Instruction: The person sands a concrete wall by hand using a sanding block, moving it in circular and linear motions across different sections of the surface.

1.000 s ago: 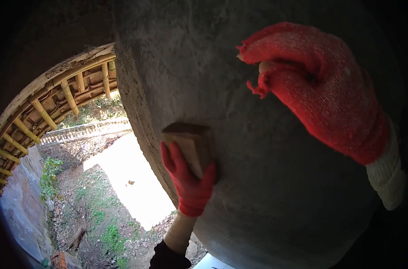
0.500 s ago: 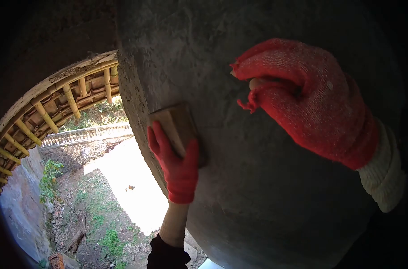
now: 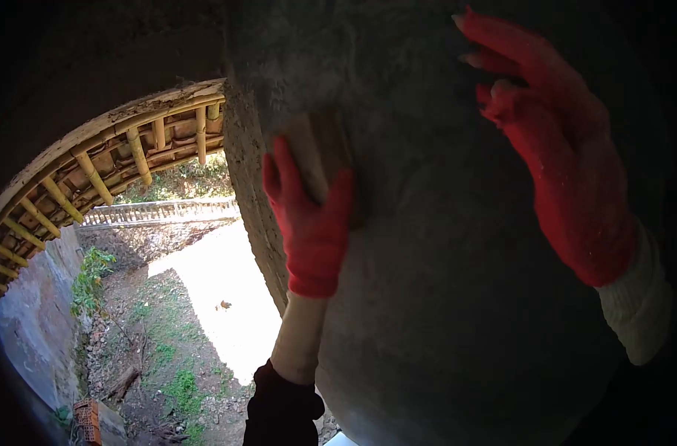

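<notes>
My left hand (image 3: 308, 223), in a red glove, grips a block-shaped wooden float (image 3: 314, 152) by its sides. The float's face is against the grey plastered wall (image 3: 427, 297), close to the wall's left edge. To the right, my right hand (image 3: 558, 141) is raised in front of the same wall, in a red glove with bare fingertips poking out. Its fingers are stretched and apart, and I see nothing in them. Shadow makes it hard to tell whether the fingertips touch the wall.
Left of the wall's rough edge (image 3: 256, 193) is an opening onto a yard (image 3: 160, 349) well below, with a brightly sunlit patch. A roof underside with wooden poles (image 3: 93, 175) curves across the upper left. A hollow orange brick (image 3: 88, 422) lies at the lower left.
My left hand has slid the float upward along the wall. My right hand has risen and its fingers have straightened from a curled shape. The whole view has shifted slightly.
</notes>
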A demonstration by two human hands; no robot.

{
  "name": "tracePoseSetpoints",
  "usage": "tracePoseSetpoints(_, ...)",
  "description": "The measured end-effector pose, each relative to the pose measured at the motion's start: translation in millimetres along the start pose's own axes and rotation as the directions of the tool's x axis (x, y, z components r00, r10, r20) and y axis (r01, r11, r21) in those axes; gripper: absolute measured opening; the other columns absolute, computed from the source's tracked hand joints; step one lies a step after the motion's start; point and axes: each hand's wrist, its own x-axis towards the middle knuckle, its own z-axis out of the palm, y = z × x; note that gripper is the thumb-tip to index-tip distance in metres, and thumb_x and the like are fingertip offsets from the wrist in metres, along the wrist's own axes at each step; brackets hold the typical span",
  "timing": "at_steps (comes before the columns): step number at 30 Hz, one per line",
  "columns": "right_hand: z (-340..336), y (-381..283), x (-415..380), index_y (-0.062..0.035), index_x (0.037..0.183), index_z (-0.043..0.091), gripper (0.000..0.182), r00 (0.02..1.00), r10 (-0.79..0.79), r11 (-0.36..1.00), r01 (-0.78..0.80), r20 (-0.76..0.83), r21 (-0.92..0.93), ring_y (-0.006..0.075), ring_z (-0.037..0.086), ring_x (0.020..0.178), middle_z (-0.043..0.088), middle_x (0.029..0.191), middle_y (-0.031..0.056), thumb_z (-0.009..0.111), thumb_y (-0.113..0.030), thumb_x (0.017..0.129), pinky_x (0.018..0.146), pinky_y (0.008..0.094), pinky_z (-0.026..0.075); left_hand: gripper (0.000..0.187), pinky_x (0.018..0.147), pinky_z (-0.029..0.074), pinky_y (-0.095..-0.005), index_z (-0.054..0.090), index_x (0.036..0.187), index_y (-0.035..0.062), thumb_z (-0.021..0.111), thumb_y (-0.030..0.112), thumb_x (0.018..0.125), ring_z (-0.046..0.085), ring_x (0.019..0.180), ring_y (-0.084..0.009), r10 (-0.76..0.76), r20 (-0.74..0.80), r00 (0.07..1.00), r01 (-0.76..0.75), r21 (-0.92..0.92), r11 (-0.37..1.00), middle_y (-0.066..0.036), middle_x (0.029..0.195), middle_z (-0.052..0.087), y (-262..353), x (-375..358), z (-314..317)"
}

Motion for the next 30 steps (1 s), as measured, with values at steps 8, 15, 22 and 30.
tracePoseSetpoints(8,-0.2,-4.2,0.8,-0.0054,0.142,0.05,0.046,0.998,0.051,0.994,-0.054,-0.037,-0.095,0.0199,0.053,0.126,0.051,0.145,0.0073,0.042,-0.027,0.102,0.102,0.0329,0.044,0.096,0.103,0.042,-0.0546,0.036,0.152,0.0084,0.082,0.035,0.072,0.043,0.129,-0.0531,0.4,0.125,0.908,-0.408,0.042,0.912,-0.035,0.151,0.027,81.5,-34.4,8.1)
tracePoseSetpoints(15,-8.0,9.2,4.6,-0.0011,0.142,0.049,0.054,0.995,-0.052,0.996,0.057,-0.081,0.065,0.0238,0.054,0.126,0.049,0.148,0.0127,0.037,-0.039,0.105,0.102,0.0384,0.044,0.097,0.109,0.038,-0.0491,0.031,0.154,0.0077,0.08,0.039,0.075,0.04,0.133,-0.0503,0.178,-0.027,0.984,-0.175,0.077,0.982,-0.034,0.152,0.027,6.1,72.1,13.9)
tracePoseSetpoints(22,-6.8,3.7,5.7,0.0003,0.141,0.05,0.06,0.999,-0.018,1.0,0.017,-0.031,-0.023,0.0249,0.055,0.123,0.051,0.146,0.0125,0.038,-0.045,0.104,0.1,0.038,0.045,0.096,0.111,0.037,-0.0489,0.03,0.154,0.0071,0.078,0.042,0.078,0.037,0.136,-0.0499,0.149,-0.014,0.989,-0.147,0.086,0.985,-0.034,0.152,0.026,16.2,97.0,16.4)
tracePoseSetpoints(30,-5.9,2.9,5.4,-0.0004,0.141,0.05,0.063,0.999,0.012,1.0,-0.012,-0.047,-0.006,0.0248,0.054,0.125,0.049,0.148,0.0121,0.039,-0.049,0.103,0.101,0.0385,0.044,0.096,0.111,0.037,-0.0455,0.025,0.155,0.0033,0.078,0.033,0.081,0.036,0.136,-0.0465,0.256,0.117,0.96,-0.26,0.02,0.965,-0.032,0.148,0.031,78.6,139.1,24.4)
